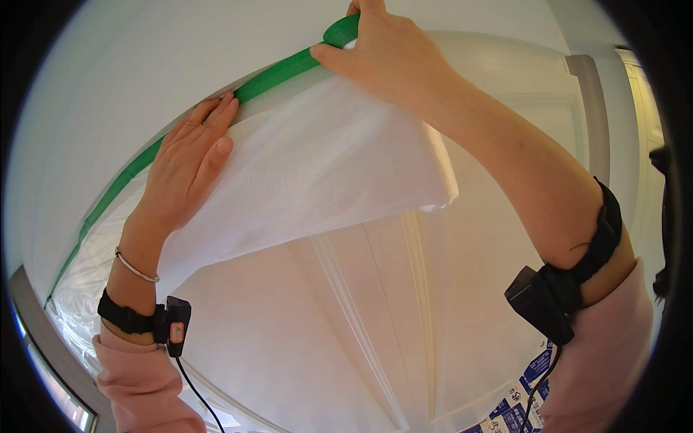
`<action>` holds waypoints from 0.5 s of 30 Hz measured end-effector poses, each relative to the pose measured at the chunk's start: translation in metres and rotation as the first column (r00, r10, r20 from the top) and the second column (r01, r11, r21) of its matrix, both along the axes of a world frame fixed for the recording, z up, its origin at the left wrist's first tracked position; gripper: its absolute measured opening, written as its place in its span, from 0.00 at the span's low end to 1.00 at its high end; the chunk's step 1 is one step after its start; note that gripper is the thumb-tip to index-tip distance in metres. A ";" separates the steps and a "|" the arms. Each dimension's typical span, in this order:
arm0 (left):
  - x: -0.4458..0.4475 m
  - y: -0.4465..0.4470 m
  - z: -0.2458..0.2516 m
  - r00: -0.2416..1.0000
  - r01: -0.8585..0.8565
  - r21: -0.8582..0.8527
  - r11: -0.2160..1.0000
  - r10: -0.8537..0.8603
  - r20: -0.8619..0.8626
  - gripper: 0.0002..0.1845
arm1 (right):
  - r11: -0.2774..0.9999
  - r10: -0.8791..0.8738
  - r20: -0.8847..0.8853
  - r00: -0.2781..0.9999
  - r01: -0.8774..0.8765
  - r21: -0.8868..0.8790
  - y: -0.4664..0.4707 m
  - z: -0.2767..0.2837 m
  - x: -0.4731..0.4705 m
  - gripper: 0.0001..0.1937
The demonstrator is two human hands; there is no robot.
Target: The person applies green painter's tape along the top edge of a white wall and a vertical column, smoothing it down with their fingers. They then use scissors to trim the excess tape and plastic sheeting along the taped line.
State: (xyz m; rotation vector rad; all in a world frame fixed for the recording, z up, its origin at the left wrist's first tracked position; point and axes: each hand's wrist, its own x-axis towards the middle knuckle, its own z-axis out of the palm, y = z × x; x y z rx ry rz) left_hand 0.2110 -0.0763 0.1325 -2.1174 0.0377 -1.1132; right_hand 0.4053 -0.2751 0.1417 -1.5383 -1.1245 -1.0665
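My right hand (379,54) grips a roll of green masking tape (342,32) at the top centre, with the thumb at its lower edge. From the roll a green tape strip (279,74) runs down to the left along the top edge of a pale wardrobe or cabinet front. Translucent plastic masking film (319,157) hangs from the strip, its right part folded. My left hand (187,157) lies flat on the strip and the film's upper edge, its fingers close together. Further left, the film is crinkled under the strip.
Pale door panels (335,303) with vertical mouldings stand behind the film. A grey frame (593,119) is at the right, and a window (59,384) at the lower left. Blue-and-white printed sheeting (511,414) shows at the lower right. Black devices with cables are strapped to both arms.
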 end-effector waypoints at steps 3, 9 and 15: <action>0.002 -0.003 -0.003 0.994 -0.107 0.062 0.992 0.106 0.019 0.32 | 0.999 0.020 0.035 0.999 -0.022 0.038 0.006 -0.002 0.003 0.26; 0.001 0.001 -0.005 0.989 -0.112 0.113 0.987 0.100 0.111 0.30 | 0.998 0.029 0.049 0.998 -0.031 0.046 0.011 0.003 -0.005 0.25; 0.001 -0.008 -0.002 0.996 -0.024 0.094 0.995 0.015 0.094 0.29 | 0.999 0.004 0.037 0.999 -0.003 -0.042 0.003 0.004 -0.013 0.25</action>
